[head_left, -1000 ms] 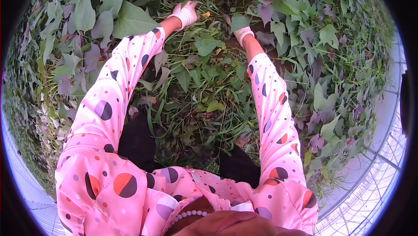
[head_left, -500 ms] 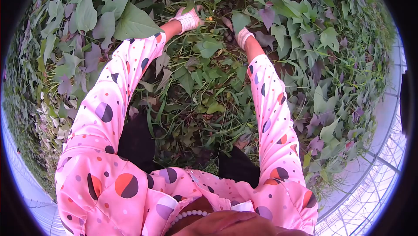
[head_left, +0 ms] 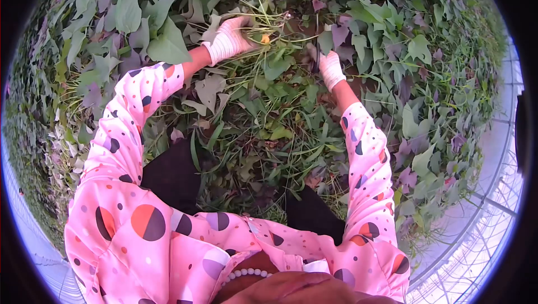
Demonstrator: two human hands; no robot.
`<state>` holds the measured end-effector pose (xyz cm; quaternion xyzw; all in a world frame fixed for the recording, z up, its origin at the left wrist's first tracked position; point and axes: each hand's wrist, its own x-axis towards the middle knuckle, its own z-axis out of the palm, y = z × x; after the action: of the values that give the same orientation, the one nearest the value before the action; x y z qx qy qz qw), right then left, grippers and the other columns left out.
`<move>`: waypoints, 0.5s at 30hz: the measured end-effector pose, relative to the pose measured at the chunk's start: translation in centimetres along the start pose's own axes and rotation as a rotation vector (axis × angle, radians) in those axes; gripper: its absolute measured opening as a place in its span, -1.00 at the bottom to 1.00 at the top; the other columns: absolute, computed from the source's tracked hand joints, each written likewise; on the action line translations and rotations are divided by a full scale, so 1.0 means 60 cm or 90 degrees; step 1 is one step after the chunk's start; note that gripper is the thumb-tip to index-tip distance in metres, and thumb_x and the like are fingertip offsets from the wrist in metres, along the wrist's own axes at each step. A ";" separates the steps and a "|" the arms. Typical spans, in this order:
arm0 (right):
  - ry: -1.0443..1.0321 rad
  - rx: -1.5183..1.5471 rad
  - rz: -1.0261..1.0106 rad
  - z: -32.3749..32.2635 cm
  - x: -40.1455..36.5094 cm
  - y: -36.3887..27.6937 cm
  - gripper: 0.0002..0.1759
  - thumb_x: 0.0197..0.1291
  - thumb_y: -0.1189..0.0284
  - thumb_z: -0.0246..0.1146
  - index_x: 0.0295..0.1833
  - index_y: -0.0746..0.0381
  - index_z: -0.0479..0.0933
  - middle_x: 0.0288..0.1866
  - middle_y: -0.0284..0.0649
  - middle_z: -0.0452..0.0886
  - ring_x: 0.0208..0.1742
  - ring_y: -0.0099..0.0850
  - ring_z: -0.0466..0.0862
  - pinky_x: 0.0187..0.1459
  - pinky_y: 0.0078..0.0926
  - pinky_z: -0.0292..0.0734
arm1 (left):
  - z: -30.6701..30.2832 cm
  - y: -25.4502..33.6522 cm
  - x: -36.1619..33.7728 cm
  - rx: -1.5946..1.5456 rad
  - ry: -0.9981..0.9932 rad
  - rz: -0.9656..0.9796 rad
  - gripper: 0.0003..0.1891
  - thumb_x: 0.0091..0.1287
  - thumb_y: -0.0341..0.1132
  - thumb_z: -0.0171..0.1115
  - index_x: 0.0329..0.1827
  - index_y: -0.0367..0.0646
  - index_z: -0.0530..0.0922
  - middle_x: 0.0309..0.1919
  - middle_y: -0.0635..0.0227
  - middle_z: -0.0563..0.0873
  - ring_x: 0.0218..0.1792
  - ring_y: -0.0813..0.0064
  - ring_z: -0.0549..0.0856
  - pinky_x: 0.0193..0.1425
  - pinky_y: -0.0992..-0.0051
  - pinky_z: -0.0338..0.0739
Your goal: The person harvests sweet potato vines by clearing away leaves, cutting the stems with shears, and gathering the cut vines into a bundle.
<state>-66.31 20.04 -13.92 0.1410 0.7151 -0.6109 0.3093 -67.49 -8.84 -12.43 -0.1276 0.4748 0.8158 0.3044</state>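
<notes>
The left hand point(head_left: 227, 40), wrapped in a white knitted glove with faint pink stripes, reaches forward into a dense bed of ground cover. Its fingers are curled tight around a bunch of thin, pale green grass stems point(head_left: 270, 21). The stems run from the fist up and to the right across the foliage, and a small yellow-orange scrap point(head_left: 264, 39) sits just beside the fist. The right hand point(head_left: 330, 68), in a matching glove, lies near the bunch but apart from it, a little lower and to the right. Its fingers are pressed down among the leaves, and whether they clasp anything cannot be told, since foliage covers the fingertips. Broad green heart-shaped leaves point(head_left: 168, 46) spread all around both hands, mixed with dull purple leaves point(head_left: 340, 34) close to the right hand. Loose pink sleeves with orange, purple and black dots point(head_left: 126, 130) cover both arms down to the bare wrists. The knees, in black trousers point(head_left: 171, 175), rest in the plants below the hands. A pale metal lattice frame point(head_left: 487, 231) shows at the lower right edge.
</notes>
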 end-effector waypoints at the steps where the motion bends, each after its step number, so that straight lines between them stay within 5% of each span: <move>1: 0.008 0.041 -0.012 0.010 -0.035 -0.017 -0.62 0.25 0.18 0.29 -0.03 0.29 0.59 -0.35 -0.33 0.71 -0.53 -0.60 0.50 -0.43 -0.64 0.44 | 0.014 0.011 -0.039 0.353 0.002 0.169 -0.67 0.17 -0.35 0.35 -0.10 -0.29 0.44 -0.13 0.31 0.61 -0.16 0.58 0.57 0.08 0.45 0.55; 3: 0.004 0.116 -0.073 0.026 -0.083 -0.036 -0.59 0.23 0.17 0.32 0.00 0.28 0.60 -0.34 -0.36 0.70 -0.53 -0.64 0.50 -0.43 -0.66 0.42 | 0.050 0.046 -0.090 0.663 0.044 0.278 -0.47 -0.11 -0.36 0.60 -0.11 -0.27 0.49 -0.22 0.44 0.65 -0.24 0.72 0.58 0.00 0.59 0.55; 6: -0.053 0.130 -0.176 0.059 -0.146 -0.087 -0.53 0.21 0.13 0.35 0.05 0.28 0.57 -0.28 -0.40 0.63 -0.39 -0.62 0.58 -0.31 -0.63 0.48 | 0.110 0.056 -0.140 0.417 -0.027 0.213 -0.57 -0.04 -0.40 0.57 -0.16 -0.20 0.52 -0.24 0.50 0.65 -0.24 0.71 0.57 -0.07 0.58 0.54; 9: -0.107 0.255 -0.237 0.095 -0.242 -0.152 -0.46 0.16 0.07 0.38 0.06 0.24 0.50 -0.24 -0.41 0.58 -0.32 -0.61 0.56 -0.30 -0.66 0.45 | 0.167 0.068 -0.198 0.457 -0.028 0.314 -0.58 0.05 -0.40 0.51 -0.07 -0.20 0.51 -0.20 0.47 0.63 -0.18 0.69 0.58 -0.02 0.60 0.53; 10: -0.016 0.211 -0.285 0.097 -0.238 -0.132 -0.43 0.16 0.05 0.37 0.07 0.29 0.51 -0.21 -0.39 0.59 -0.32 -0.65 0.52 -0.29 -0.70 0.41 | 0.177 0.066 -0.212 0.529 0.008 0.365 -0.57 0.06 -0.39 0.50 -0.03 -0.20 0.50 -0.18 0.47 0.63 -0.16 0.69 0.58 -0.01 0.60 0.52; 11: -0.027 0.209 -0.324 0.101 -0.277 -0.155 -0.41 0.16 0.04 0.37 0.08 0.30 0.52 -0.21 -0.39 0.58 -0.31 -0.66 0.51 -0.28 -0.71 0.40 | 0.181 0.073 -0.226 0.368 -0.083 0.327 -0.54 0.07 -0.38 0.50 0.02 -0.20 0.48 -0.16 0.44 0.63 -0.13 0.67 0.59 0.04 0.59 0.52; 13: -0.012 0.190 -0.396 0.104 -0.357 -0.203 -0.40 0.15 0.06 0.38 0.10 0.33 0.52 -0.22 -0.39 0.58 -0.31 -0.68 0.51 -0.29 -0.71 0.39 | 0.247 0.106 -0.306 0.279 -0.159 0.361 -0.52 0.17 -0.23 0.40 0.06 -0.27 0.41 0.00 0.24 0.59 -0.05 0.47 0.63 0.15 0.37 0.59; 15: 0.020 0.181 -0.406 0.100 -0.435 -0.244 -0.45 0.13 0.20 0.40 0.11 0.35 0.52 -0.22 -0.34 0.62 -0.37 -0.65 0.54 -0.33 -0.69 0.41 | 0.273 0.113 -0.339 0.341 -0.156 0.444 -0.66 0.33 -0.33 0.20 0.09 -0.29 0.40 0.02 0.19 0.58 -0.03 0.36 0.64 0.17 0.26 0.59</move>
<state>-53.13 15.75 13.27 -0.0386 0.6354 -0.7681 0.0688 -54.48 -4.97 10.86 0.2206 0.6440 0.7273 0.0874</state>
